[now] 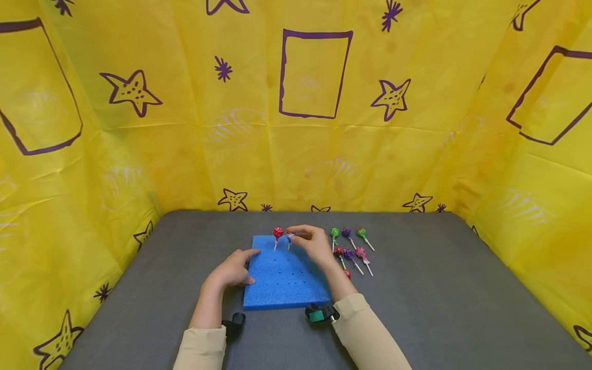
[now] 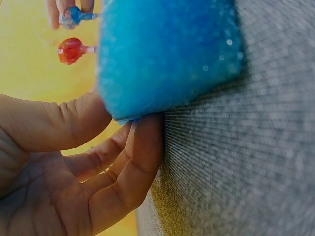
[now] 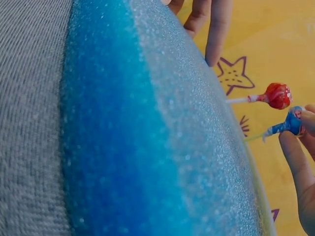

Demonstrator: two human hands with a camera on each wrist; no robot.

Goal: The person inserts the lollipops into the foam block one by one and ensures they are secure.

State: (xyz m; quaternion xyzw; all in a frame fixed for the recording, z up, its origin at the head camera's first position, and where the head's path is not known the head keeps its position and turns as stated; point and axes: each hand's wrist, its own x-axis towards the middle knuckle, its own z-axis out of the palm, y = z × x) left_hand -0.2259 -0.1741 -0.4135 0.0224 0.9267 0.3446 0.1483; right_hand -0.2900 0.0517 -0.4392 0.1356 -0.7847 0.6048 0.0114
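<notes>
My right hand (image 1: 314, 244) pinches a blue-wrapped lollipop (image 3: 294, 121) between thumb and fingers at its head. Its thin yellowish stick points down to the top face of a blue foam block (image 1: 287, 293), near the far edge. Beside it, to the left, a red-wrapped lollipop (image 1: 278, 233) stands upright in the foam on a white stick. Along the block's left edge lies my left hand (image 1: 231, 270), index finger stretched onto the top and thumb against the side. Fingers (image 2: 142, 157) of that hand touch the foam low by the table in the left wrist view.
Right of the block lie several loose lollipops, among them a green one (image 1: 335, 233), a purple one (image 1: 347, 233) and a pink one (image 1: 361, 253). Small holes dot the foam's top. A dark grey table (image 1: 430, 288) carries everything, with yellow patterned cloth (image 1: 259, 154) behind.
</notes>
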